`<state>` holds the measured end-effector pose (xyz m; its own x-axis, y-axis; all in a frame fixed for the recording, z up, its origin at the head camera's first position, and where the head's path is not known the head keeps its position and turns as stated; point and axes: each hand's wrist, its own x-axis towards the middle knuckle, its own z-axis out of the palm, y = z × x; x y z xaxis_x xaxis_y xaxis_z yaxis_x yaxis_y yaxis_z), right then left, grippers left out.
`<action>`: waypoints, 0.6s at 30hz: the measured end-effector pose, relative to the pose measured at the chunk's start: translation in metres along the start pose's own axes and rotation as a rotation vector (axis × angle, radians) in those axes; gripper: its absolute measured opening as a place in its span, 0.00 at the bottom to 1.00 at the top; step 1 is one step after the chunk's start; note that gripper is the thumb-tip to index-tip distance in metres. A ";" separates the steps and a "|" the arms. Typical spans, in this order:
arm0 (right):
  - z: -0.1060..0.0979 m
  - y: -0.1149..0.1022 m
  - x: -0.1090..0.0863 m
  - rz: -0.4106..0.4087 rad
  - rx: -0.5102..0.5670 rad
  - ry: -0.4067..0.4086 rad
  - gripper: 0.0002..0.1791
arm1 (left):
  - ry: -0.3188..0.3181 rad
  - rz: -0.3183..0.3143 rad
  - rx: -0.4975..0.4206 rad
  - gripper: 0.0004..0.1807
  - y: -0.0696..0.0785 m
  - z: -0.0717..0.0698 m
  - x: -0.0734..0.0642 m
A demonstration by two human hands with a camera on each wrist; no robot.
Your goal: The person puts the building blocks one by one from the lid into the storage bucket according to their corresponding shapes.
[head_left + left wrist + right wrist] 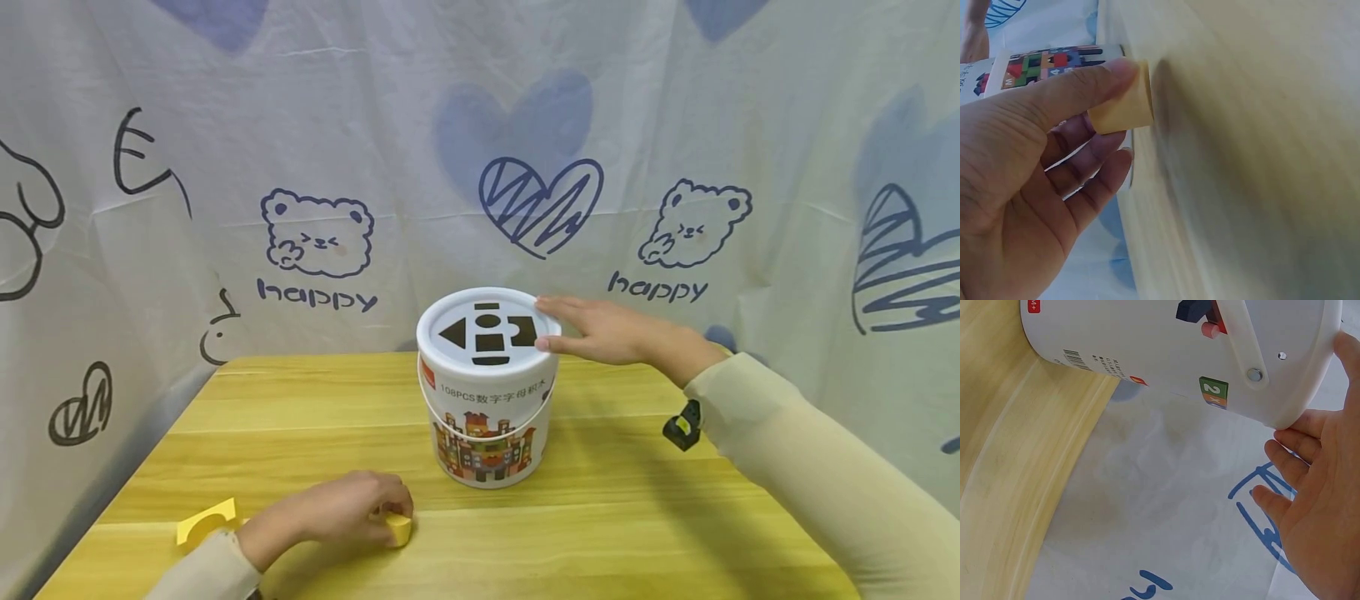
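Observation:
My left hand pinches a small yellow block between thumb and fingers, low over the table in front of the bucket. In the left wrist view the thumb lies across this wooden block. A white toy-block bucket stands upright, its lid on top with several dark shaped holes. At the lid's right rim rests my right hand, fingers extended. The right wrist view has the fingertips of that hand along the lid's edge.
On the wooden table, a yellow arch block lies at the front left, partly behind my left forearm. The bucket's thin white handle hangs down its front. A white curtain with hearts and bears hangs behind the table.

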<state>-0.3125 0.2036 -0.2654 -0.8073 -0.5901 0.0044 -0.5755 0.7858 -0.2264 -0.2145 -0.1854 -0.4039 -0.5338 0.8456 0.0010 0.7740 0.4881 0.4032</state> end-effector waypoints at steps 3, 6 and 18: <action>0.000 0.000 0.000 -0.003 -0.001 0.000 0.48 | 0.010 -0.013 0.002 0.11 0.002 -0.005 0.003; 0.000 0.000 0.000 -0.003 0.007 0.000 0.48 | 0.009 -0.017 -0.002 0.11 0.004 -0.012 0.007; -0.001 -0.002 0.000 0.004 0.005 -0.003 0.48 | 0.100 0.053 0.046 0.11 0.021 -0.052 0.020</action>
<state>-0.3117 0.2025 -0.2643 -0.8095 -0.5871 0.0005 -0.5713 0.7876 -0.2309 -0.2266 -0.1697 -0.3479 -0.5209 0.8461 0.1135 0.8159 0.4544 0.3574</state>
